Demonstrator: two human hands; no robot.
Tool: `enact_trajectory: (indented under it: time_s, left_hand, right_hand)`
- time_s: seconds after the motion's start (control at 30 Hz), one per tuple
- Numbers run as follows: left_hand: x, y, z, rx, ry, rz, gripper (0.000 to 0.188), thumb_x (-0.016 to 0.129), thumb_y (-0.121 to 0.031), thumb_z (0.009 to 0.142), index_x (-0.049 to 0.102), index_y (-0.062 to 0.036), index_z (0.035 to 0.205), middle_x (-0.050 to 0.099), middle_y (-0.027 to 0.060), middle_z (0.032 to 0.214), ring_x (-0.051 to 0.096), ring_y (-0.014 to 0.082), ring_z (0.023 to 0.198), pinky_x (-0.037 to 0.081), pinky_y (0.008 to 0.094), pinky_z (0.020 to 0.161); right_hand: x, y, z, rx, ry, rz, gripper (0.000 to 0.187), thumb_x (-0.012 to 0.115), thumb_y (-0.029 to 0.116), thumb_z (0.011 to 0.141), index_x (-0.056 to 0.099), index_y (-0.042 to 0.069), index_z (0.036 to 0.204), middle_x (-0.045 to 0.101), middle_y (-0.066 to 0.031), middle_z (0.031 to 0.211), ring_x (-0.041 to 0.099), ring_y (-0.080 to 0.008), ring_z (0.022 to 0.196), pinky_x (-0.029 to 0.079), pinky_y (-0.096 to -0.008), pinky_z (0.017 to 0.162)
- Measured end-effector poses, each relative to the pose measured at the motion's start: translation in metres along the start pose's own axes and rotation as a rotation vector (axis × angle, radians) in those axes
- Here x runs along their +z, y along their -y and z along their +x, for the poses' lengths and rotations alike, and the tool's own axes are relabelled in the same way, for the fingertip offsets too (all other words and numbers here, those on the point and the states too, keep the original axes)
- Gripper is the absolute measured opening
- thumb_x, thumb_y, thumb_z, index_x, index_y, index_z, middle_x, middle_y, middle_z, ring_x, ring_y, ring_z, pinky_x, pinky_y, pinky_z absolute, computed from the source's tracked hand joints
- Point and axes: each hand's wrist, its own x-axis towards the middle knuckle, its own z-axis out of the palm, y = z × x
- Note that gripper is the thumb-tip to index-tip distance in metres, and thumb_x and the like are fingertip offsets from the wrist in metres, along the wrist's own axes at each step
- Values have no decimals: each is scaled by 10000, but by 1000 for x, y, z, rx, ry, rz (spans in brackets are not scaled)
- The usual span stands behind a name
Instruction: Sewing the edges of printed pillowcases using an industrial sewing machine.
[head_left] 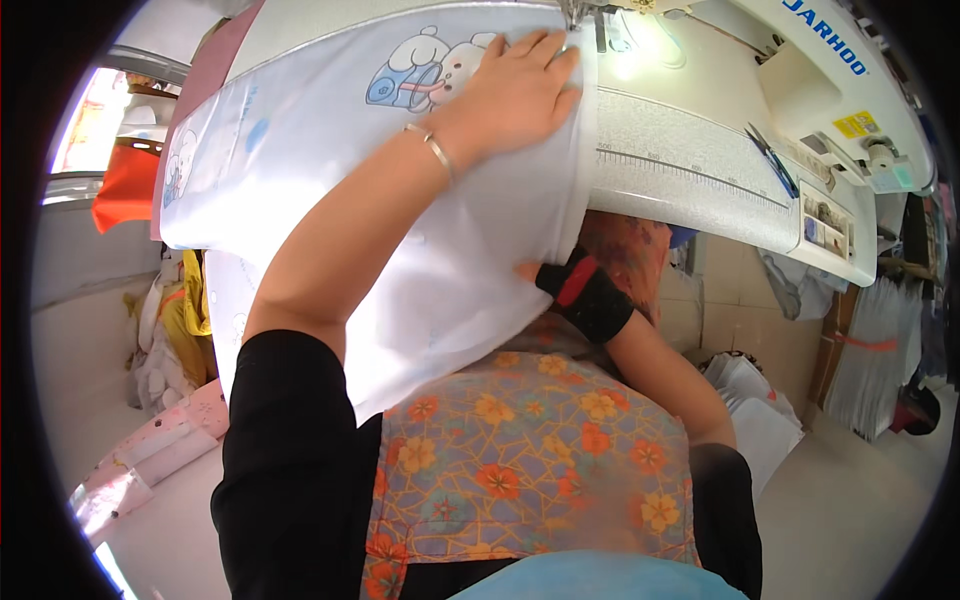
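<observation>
A white and pale blue printed fabric [400, 250] with cartoon animals covers the left of the sewing table and hangs over its front edge. My left hand [515, 100] lies flat on it with fingers spread, just below the presser foot [574, 12] of the sewing machine [830, 70]. A thin bangle circles the left wrist. My right hand [540, 277], in a black wrist support with a red band, holds the fabric's hanging right edge below the table. Its thumb shows on top; the other fingers are hidden.
Dark thread snips [772, 160] lie on the table [690, 165] right of a printed ruler scale. A lamp [625, 45] glows by the needle. Bundled white sheets [870, 350] stand at the right. Yellow cloth [195, 300] and a pink printed piece [165, 440] are at the left.
</observation>
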Motion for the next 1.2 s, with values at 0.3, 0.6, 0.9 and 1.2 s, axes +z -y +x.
enact_trajectory:
  time_s: [0.3, 0.6, 0.9, 1.2]
  left_hand:
    - [-26, -7, -11, 16, 166, -115, 516, 543, -376, 919, 518, -37, 1306, 479, 140, 1405, 409, 298, 1337, 307, 530, 1101]
    - [-47, 19, -26, 102, 64, -35, 505, 515, -379, 931, 532, -58, 1320, 467, 180, 1411, 448, 345, 1291, 336, 467, 1093]
    - [-64, 151, -132, -287, 71, 117, 601, 459, -535, 949, 488, -153, 1411, 421, 172, 1475, 371, 326, 1377, 260, 463, 1135]
    - [-46, 8, -45, -7, 95, -469, 507, 520, -324, 931, 494, -9, 1327, 470, 219, 1400, 443, 399, 1294, 358, 535, 1071]
  right_hand:
    - [-7, -29, -12, 66, 38, -407, 644, 640, 353, 869, 439, 57, 1404, 507, -141, 1399, 454, -281, 1306, 357, -378, 1095]
    - [-4, -18, -4, -57, 227, -644, 630, 684, 409, 841, 511, 70, 1343, 553, -110, 1339, 491, -278, 1246, 399, -379, 1061]
    - [3, 36, -47, -128, -49, -394, 514, 660, 244, 893, 522, 18, 1334, 600, -136, 1268, 551, -233, 1174, 437, -350, 1016]
    - [24, 39, -76, -61, 14, -70, 365, 673, 204, 868, 621, -1, 1166, 686, -111, 1055, 620, -207, 993, 477, -341, 920]
